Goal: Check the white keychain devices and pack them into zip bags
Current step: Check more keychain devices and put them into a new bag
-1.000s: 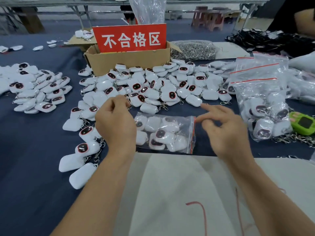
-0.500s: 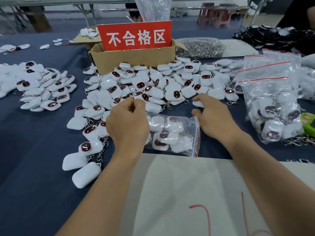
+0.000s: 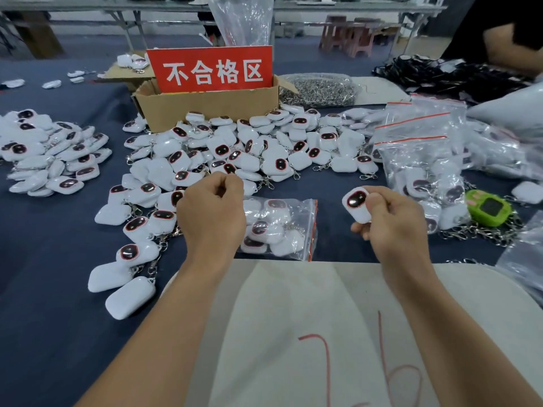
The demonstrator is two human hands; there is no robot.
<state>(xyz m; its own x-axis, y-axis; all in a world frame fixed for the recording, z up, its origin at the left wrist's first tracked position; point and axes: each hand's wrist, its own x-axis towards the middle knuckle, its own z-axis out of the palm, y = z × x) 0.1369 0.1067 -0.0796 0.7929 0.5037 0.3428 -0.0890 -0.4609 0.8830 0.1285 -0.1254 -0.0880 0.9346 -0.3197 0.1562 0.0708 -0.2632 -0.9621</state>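
Observation:
A large pile of white keychain devices (image 3: 264, 148) with dark red-rimmed faces covers the blue table. In front of it lies a clear zip bag (image 3: 282, 227) with a red seal, holding several devices. My left hand (image 3: 211, 212) is curled into a fist over the bag's left end, thumb against forefinger. Nothing shows in its grip, and the palm side is hidden. My right hand (image 3: 393, 221) holds one white device (image 3: 357, 205) face up, right of the bag and above the table.
Behind the pile stands a cardboard box (image 3: 205, 110) with a red sign (image 3: 211, 69). A second device pile (image 3: 50, 154) lies left. Filled zip bags (image 3: 420, 160), a green device (image 3: 489, 208) and metal clasps (image 3: 320, 89) are right. A white cloth (image 3: 293, 318) lies near me. A person's arm (image 3: 511, 54) is far right.
My right hand reached to the pile's edge, picked up one white device and drew it back to the right of the bag. My left hand shifted right over the bag's left end.

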